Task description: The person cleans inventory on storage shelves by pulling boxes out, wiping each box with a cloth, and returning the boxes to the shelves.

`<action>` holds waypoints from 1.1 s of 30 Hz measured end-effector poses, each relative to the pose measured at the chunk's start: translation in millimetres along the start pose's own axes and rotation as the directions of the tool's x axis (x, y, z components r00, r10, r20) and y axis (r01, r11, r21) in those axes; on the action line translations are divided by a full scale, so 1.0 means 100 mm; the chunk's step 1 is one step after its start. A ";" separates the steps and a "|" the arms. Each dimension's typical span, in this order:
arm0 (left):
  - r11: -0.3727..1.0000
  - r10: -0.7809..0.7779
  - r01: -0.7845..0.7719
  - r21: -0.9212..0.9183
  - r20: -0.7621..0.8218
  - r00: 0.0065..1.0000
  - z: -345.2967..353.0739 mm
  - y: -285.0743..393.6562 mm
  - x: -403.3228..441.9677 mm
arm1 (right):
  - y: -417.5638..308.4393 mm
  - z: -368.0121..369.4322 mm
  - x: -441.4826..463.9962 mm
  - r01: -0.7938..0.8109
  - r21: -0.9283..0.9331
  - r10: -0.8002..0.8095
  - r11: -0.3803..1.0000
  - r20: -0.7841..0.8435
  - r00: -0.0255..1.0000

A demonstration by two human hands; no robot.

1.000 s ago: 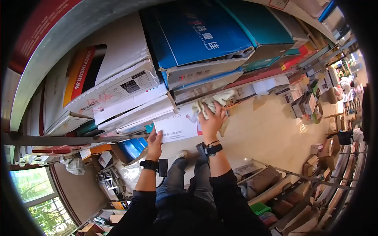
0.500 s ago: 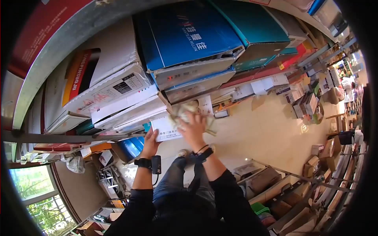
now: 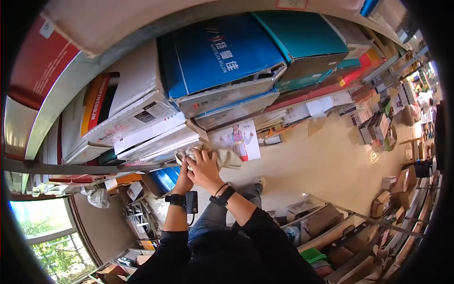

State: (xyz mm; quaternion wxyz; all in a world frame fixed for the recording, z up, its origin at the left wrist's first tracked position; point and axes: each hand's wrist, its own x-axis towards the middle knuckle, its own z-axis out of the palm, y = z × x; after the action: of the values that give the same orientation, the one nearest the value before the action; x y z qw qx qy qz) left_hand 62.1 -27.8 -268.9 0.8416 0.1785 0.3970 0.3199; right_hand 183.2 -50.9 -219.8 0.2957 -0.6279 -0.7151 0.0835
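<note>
My right hand (image 3: 206, 168) is closed on a crumpled pale cloth (image 3: 228, 159), pressing it over the near left part of a white box. On the upper side of this white box (image 3: 252, 142) is a printed figure in colourful clothes. Close against the right hand, my left hand (image 3: 183, 180) grips the box's left end, its fingers partly hidden by the cloth. The box's lettered front side is covered by hands and cloth. Stacked boxes on the shelf stand just beyond both hands.
A blue carton (image 3: 222, 52), a teal carton (image 3: 302, 38) and a white carton (image 3: 127, 106) fill the shelf. A metal shelf rail (image 3: 94, 167) runs at left. More boxes (image 3: 373, 128) stand at right. Behind my legs is a lower rack (image 3: 321, 220) holding goods.
My right hand has moved left and toward me with the cloth, ending beside the left hand. The box's lettered front is now covered, and its printed figure shows more fully.
</note>
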 end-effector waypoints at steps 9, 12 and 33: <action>0.176 0.451 -0.312 0.934 0.205 0.868 -0.30 -0.12 0.16 | 0.24 -0.19 -0.16 0.134 -0.070 -0.131 0.988 0.049 0.990; -0.007 0.452 -0.233 0.972 0.211 0.867 -0.22 -0.07 0.09 | 0.27 -0.16 -0.21 0.117 -0.076 -0.113 0.990 0.051 0.992; 0.980 0.040 -0.028 0.195 -0.056 0.998 0.05 0.17 0.21 | 1.09 -0.65 -1.02 -0.310 0.454 0.529 0.835 -0.512 0.676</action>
State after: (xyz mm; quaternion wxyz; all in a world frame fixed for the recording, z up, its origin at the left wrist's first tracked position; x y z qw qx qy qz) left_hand 69.6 -1.0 -267.9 0.8024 0.2568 0.4480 0.2991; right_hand 313.6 -141.8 -253.4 0.5862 -0.7097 -0.3863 0.0578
